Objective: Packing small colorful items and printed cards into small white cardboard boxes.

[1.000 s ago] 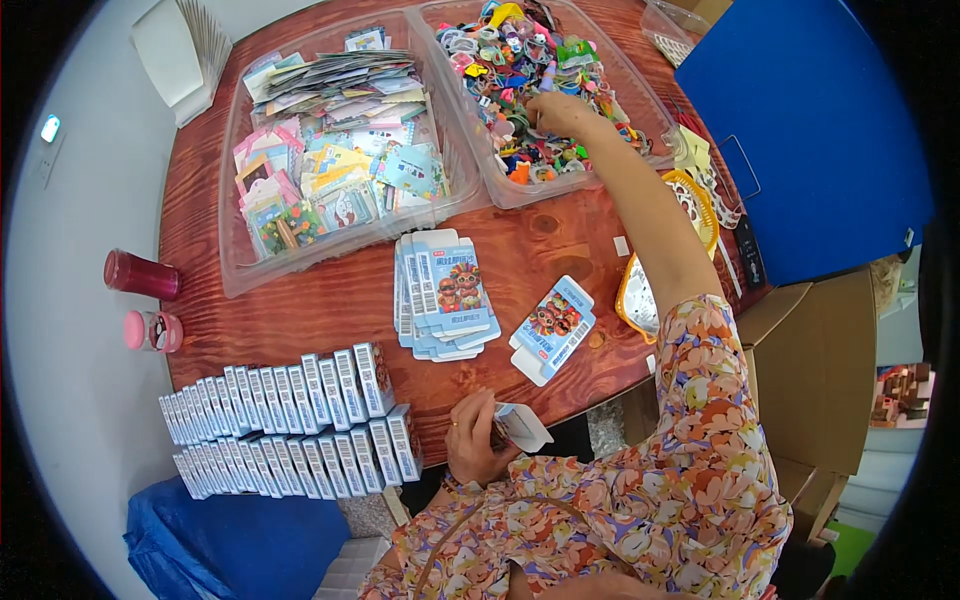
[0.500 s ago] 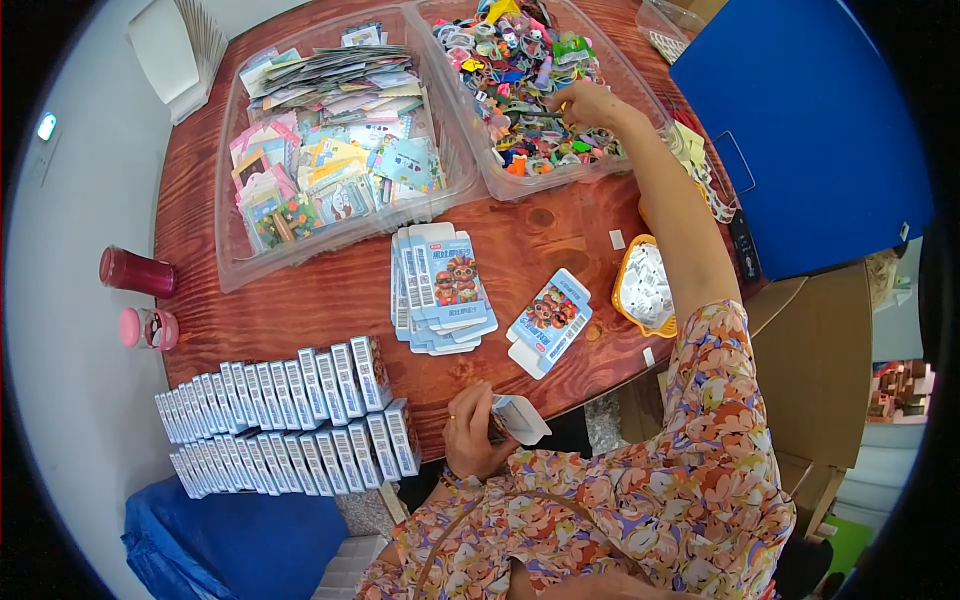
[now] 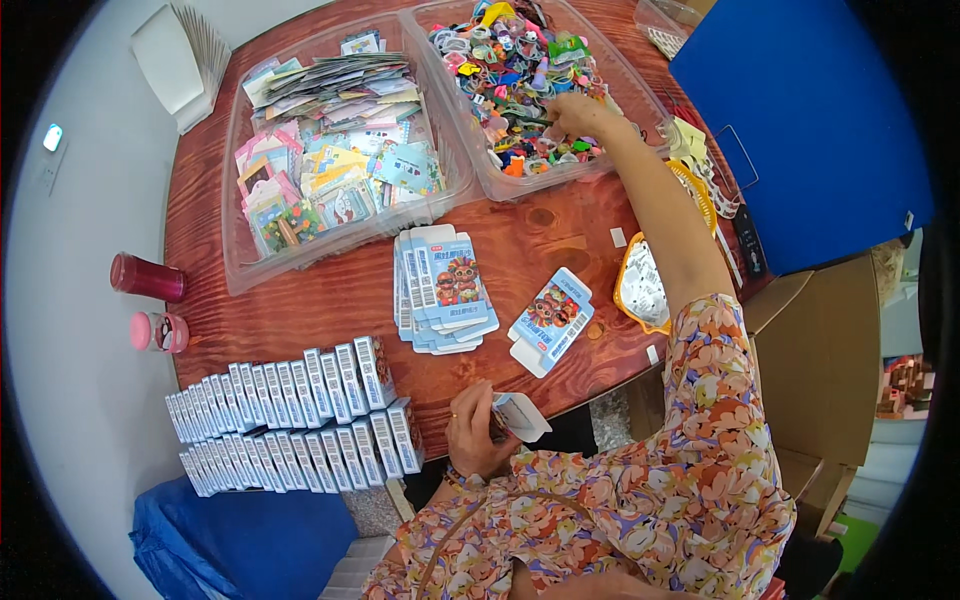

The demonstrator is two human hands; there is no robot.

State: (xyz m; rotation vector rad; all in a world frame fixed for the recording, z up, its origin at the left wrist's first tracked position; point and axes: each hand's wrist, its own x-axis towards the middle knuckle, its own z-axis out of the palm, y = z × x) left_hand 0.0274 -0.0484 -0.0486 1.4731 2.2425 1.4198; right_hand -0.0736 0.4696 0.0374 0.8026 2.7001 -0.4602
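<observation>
Keep your left hand (image 3: 478,432), at lower centre, closed around the small open carton (image 3: 520,416) near the surface (image 3: 340,290) edge, mouth held upward. At upper centre-right, your right hand (image 3: 572,112) reaches into the bin of small coloured toys (image 3: 520,75); whether its grip is pinched shut cannot be told. Pick one piece only. Since the earlier frame the right hand has shifted slightly within the bin.

**One head camera, looking down**

A single wide fisheye view looks steeply down from the person's head onto the red wooden worktop (image 3: 330,290), fairly near. Straight edges bend toward the rim; the person's forearms enter from the lower edge.
</observation>
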